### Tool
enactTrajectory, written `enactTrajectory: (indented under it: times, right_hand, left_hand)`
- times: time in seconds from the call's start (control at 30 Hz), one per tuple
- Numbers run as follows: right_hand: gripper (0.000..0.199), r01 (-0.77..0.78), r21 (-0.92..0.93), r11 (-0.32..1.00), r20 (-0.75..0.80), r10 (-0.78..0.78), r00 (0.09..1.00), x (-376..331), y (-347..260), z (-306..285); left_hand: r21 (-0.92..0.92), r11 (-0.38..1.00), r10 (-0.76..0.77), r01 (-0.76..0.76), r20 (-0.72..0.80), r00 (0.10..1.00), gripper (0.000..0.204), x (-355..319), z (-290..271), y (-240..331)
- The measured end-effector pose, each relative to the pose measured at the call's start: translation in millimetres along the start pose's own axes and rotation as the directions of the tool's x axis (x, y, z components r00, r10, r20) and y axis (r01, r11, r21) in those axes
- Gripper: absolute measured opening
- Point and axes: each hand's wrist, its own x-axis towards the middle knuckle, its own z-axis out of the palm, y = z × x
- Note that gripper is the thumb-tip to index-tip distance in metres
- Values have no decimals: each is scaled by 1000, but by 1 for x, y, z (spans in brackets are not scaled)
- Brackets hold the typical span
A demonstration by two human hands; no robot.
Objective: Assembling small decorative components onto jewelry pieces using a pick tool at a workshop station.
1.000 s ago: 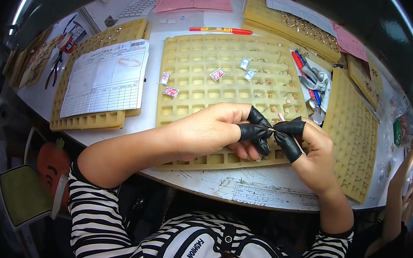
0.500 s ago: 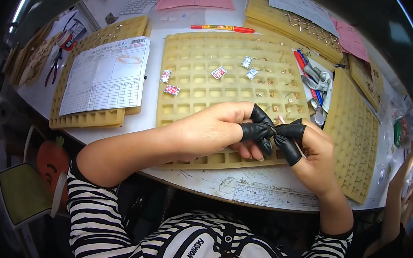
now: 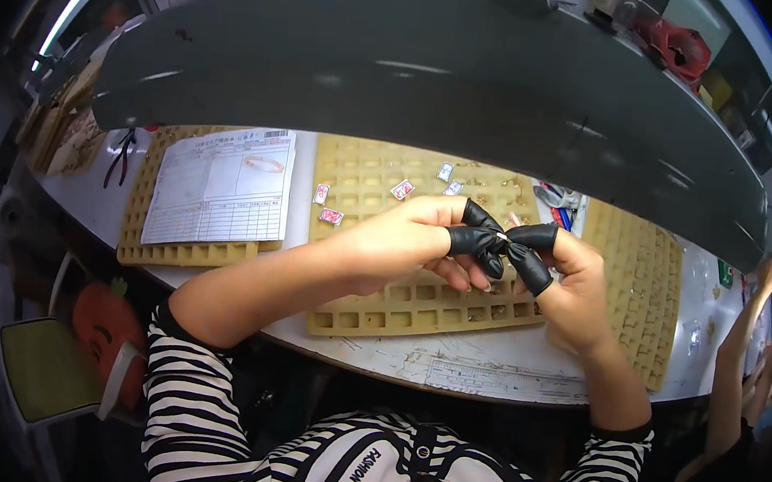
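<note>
My left hand (image 3: 413, 243) and my right hand (image 3: 566, 280) meet above a tan grid tray (image 3: 371, 309) with many square cells. Black finger cots cover the thumb and forefinger tips of both hands. Between those tips both hands pinch a tiny pale part (image 3: 502, 239), too small to make out. Several small red and white packets (image 3: 330, 216) lie in the tray's cells to the left of my hands.
A printed paper sheet (image 3: 221, 185) lies on a second grid tray (image 3: 169, 250) at left, with black pliers (image 3: 121, 155) beside it. A third tray (image 3: 643, 291) stands at right. A dark curved shade (image 3: 419, 69) hides the table's back. Another person's arm (image 3: 740, 341) is at far right.
The view has tilted down, so the dark shade now hides the back of the table. My hands stay together on the small part, almost unmoved.
</note>
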Motion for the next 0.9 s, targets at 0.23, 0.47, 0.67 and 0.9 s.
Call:
enactTrajectory:
  times: [0.23, 0.47, 0.67, 0.9]
  right_hand:
    - [12, -156, 160, 975, -17, 160, 987, 10, -18, -23]
    - [13, -22, -111, 994, 4, 22, 1000, 15, -24, -23]
    - [15, 263, -433, 862, 198, -194, 961, 12, 1, -30]
    - [18, 287, -714, 639, 313, -76, 947, -11, 36, -39]
  left_hand:
    - [183, 982, 68, -53, -74, 995, 28, 4, 2, 27]
    - [557, 825, 137, -95, -34, 990, 28, -6, 6, 53]
    - [778, 606, 242, -165, 17, 970, 28, -16, -3, 44]
    - [807, 564, 379, -174, -66, 923, 30, -8, -1, 28]
